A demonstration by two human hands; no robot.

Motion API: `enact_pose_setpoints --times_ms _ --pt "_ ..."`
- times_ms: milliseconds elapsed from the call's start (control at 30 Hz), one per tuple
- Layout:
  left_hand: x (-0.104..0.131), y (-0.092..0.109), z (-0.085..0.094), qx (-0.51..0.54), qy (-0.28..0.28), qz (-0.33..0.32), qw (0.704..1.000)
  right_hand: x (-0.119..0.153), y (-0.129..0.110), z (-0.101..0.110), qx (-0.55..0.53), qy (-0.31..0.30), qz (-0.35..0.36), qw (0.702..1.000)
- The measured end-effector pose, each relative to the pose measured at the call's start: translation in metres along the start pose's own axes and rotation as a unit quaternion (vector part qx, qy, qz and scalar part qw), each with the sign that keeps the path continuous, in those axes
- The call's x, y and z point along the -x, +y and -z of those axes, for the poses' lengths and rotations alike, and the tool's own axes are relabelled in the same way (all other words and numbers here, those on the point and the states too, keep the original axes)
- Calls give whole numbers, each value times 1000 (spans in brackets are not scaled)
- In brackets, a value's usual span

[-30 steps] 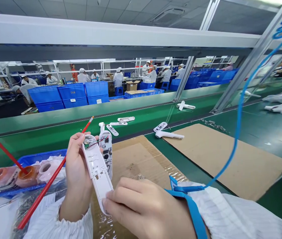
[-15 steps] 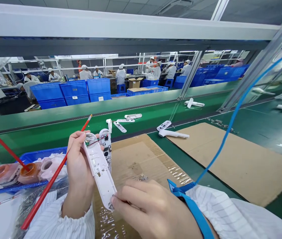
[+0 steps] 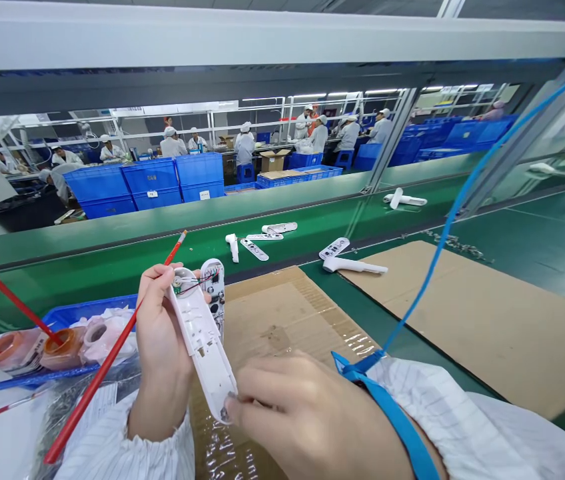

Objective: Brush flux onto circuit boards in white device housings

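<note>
My left hand point(image 3: 160, 333) is closed around a long white plastic housing point(image 3: 203, 350), its open side facing up and thin wires at its top end. Behind it, a matching half with a circuit board point(image 3: 213, 300) is joined to it by red and black wires. A red-handled brush point(image 3: 112, 360) also lies in the left hand, slanting across it. My right hand point(image 3: 292, 417) has thumb and fingers pinched at the housing's lower end, touching it near a small metal piece point(image 3: 224, 413). Whatever the fingertips hold is hidden. A blue wrist strap point(image 3: 397, 423) circles the right wrist.
A green conveyor belt point(image 3: 297, 245) carries white housings and boards point(image 3: 254, 249). A white handle-shaped part point(image 3: 355, 266) rests by the right cardboard sheet point(image 3: 482, 320). Another cardboard point(image 3: 262, 303) lies below my hands. A blue tray point(image 3: 82, 310) holds wrapped pots. A blue cord point(image 3: 442, 247) hangs at right.
The parts on the belt have shifted rightward. My view has turned slightly. Both hands keep nearly the same hold, and the right hand now covers the small metal pieces on the cardboard.
</note>
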State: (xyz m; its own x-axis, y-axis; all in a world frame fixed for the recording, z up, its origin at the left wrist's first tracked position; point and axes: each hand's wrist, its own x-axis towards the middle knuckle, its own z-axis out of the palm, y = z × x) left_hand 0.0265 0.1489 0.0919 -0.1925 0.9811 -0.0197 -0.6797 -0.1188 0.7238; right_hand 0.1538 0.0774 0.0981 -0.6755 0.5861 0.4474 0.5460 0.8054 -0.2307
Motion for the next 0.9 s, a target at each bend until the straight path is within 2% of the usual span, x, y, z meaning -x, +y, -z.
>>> enact_pose_setpoints --times_ms 67,100,133,200,267,300,333,367,500,600,633,767,900 --pt "0 -1 -1 -4 6 -3 1000 -5 10 -1 -168 -4 -82 982" --pt "0 -1 0 -9 6 -5 1000 -7 16 -2 -267 -13 -144 953" --pt "0 -1 0 -12 4 -6 1000 -10 22 -5 -362 -35 -207 908" --pt "1 -1 1 -15 3 -10 1000 -12 32 -11 -524 -106 -295 791" --pt "0 -1 2 -15 11 -15 1000 -13 38 -19 -648 -160 -312 676" --pt "0 -1 2 -16 15 -21 1000 -13 40 -23 -691 -168 -307 633" --pt "-2 -2 2 -21 17 -28 999 -12 41 -27 -719 -160 -305 603" --pt "-4 -3 2 -30 17 -41 999 -12 43 -31 -735 -140 -310 587" --pt "-22 -14 4 -72 37 -135 988 -13 58 -42 -726 -90 -355 581" --pt "-43 -27 13 -109 79 -193 972 -19 80 -49 -702 -95 -368 602" --pt "-50 -33 18 -117 95 -210 966 -23 90 -51 -677 -96 -377 625" --pt "-74 -60 45 -177 163 -285 928 -48 137 -62 -498 -91 -427 749" --pt "-89 -91 76 -293 164 -302 892 -79 192 -66 -373 -72 -454 806"
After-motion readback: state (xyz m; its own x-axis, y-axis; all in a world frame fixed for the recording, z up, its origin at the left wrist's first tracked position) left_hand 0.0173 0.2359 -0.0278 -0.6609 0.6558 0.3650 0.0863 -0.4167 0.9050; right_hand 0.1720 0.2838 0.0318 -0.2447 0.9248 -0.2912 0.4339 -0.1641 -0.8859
